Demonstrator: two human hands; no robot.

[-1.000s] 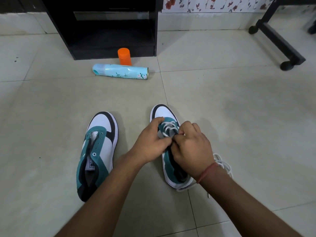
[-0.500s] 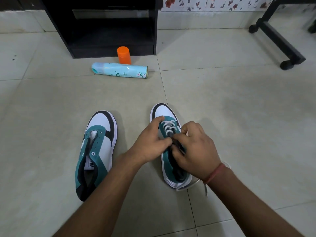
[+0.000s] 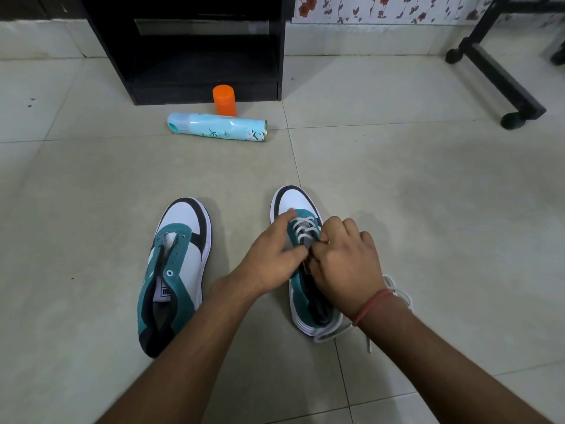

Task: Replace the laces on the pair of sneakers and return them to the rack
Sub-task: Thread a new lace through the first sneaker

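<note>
Two teal, white and black sneakers lie on the tiled floor. The left sneaker (image 3: 175, 270) has bare eyelets and no lace. On the right sneaker (image 3: 295, 200) a white lace (image 3: 302, 226) crosses the front eyelets. My left hand (image 3: 270, 258) grips that shoe's left side at the eyelets. My right hand (image 3: 345, 264) pinches the lace over the tongue. Loose white lace (image 3: 397, 293) trails on the floor behind my right wrist, its tip near the heel. The black rack (image 3: 208, 47) stands at the back.
A pale blue spray can (image 3: 217, 127) lies on its side in front of the rack, with an orange cap (image 3: 224, 99) standing behind it. A black wheeled frame (image 3: 501, 75) stands at the back right.
My right hand drew back slightly, then moved forward again over the eyelets, and the loose lace behind my wrist shifted with it. My left hand kept its hold on the shoe.
</note>
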